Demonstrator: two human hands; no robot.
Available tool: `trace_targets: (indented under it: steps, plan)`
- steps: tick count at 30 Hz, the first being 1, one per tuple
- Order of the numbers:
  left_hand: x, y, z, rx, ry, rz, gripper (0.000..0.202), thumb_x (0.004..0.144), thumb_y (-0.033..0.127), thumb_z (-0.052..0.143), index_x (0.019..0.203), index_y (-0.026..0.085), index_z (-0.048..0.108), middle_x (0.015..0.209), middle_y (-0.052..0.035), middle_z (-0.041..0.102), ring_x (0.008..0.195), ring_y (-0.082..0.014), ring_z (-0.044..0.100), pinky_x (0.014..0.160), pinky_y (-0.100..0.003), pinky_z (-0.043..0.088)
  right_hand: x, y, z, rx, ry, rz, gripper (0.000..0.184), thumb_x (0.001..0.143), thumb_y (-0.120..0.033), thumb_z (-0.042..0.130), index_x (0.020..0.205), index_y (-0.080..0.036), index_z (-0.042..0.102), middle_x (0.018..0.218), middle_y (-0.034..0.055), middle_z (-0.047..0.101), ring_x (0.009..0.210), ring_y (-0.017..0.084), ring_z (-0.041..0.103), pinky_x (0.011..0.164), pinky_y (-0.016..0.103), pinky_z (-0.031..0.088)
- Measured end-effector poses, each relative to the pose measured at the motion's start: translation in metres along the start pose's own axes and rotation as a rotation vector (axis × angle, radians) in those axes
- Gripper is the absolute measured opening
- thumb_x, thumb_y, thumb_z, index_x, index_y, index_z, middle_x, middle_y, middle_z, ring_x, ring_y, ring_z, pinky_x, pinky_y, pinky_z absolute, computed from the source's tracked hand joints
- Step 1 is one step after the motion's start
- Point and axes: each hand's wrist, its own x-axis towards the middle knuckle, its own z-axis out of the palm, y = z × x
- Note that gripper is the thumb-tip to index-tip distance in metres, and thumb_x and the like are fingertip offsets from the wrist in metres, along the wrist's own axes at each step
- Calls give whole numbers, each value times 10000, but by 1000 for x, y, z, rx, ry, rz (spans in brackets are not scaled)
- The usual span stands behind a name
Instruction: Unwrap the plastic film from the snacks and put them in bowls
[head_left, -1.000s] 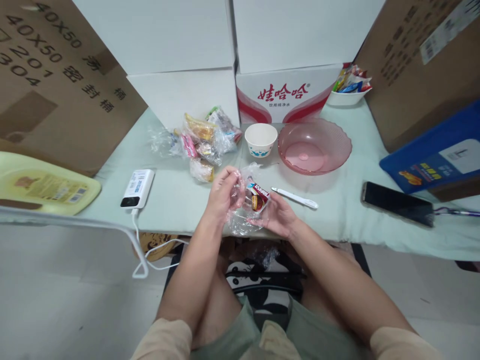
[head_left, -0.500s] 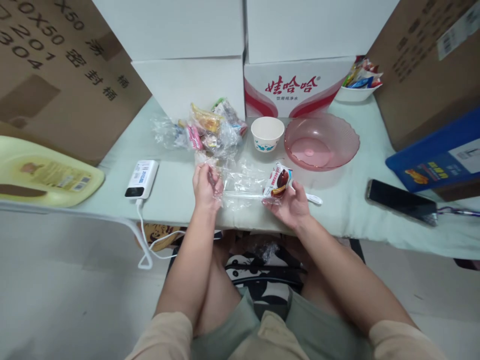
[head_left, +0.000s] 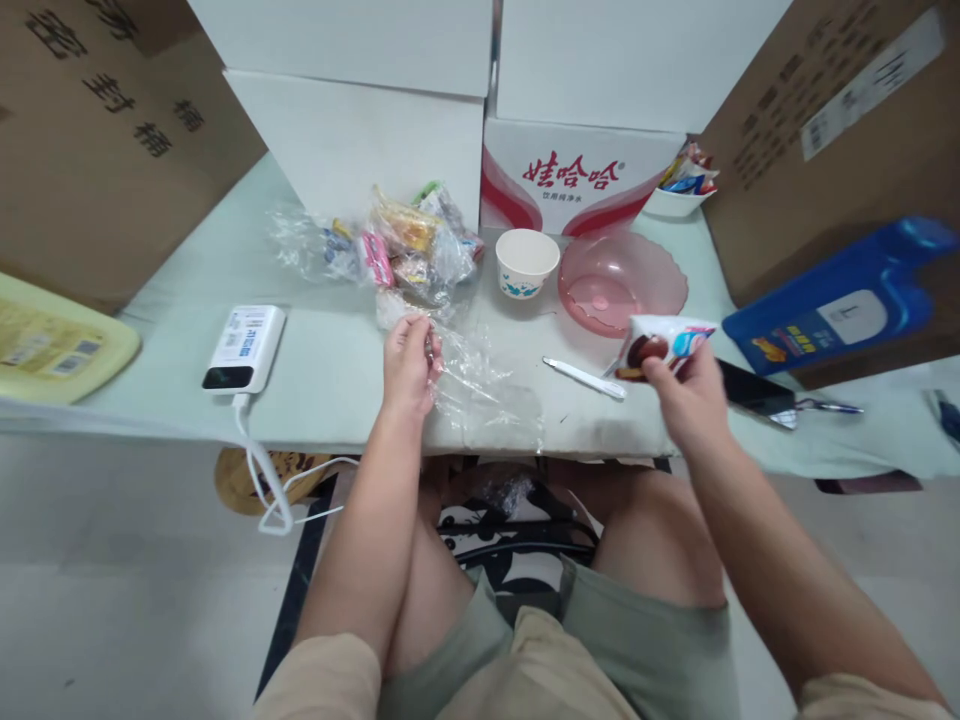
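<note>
Left hand: grip pinched on edge of clear plastic bag, bag lying flat on tabletop. Right hand: grip closed around snack packet, held above tabletop just beside pink bowl. White pen lies between hands.

Right hand swung right, snack packet pulled free of plastic bag, now just before pink bowl. Left hand lowered; emptied bag slack on desk, left of bowl.
</note>
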Motion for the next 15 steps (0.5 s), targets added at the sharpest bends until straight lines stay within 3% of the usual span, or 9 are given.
trace_targets:
  steps: [3,5,9,12,15]
  plan:
    - [-1,1,-1,13,-44,-16,283,772,348,734,721,206,495,530,84,518,331,-26,377,315,-147,213,48,-25,-22,-285,24,-95,382,728,-456,743,987,-264,540,971,75,655,868,262,631,803,445,512]
    - [-1,1,0,26,-64,-19,283,765,350,732,713,207,494,526,82,521,323,-26,376,307,-142,205,85,-30,-21,-506,-46,-133,354,711,-444,771,916,-267,543,901,74,640,824,260,594,813,459,492]
    - [-2,-1,3,62,-108,-26,274,770,353,722,704,204,501,517,78,518,311,-27,369,301,-141,192,149,-6,6,-729,-336,-164,410,626,-439,844,777,-275,501,783,53,603,860,250,546,849,424,466]
    - [-2,-2,6,77,-122,-23,266,784,346,710,700,203,503,513,77,512,310,-28,364,304,-141,200,174,19,30,-805,-335,-174,533,523,-481,886,695,-280,423,776,50,598,886,225,523,867,398,451]
    - [-1,-3,7,83,-127,-31,255,796,338,700,701,205,505,515,73,514,309,-31,363,303,-145,194,175,27,48,-801,-337,-112,542,487,-483,899,703,-271,450,789,54,619,904,232,546,886,407,449]
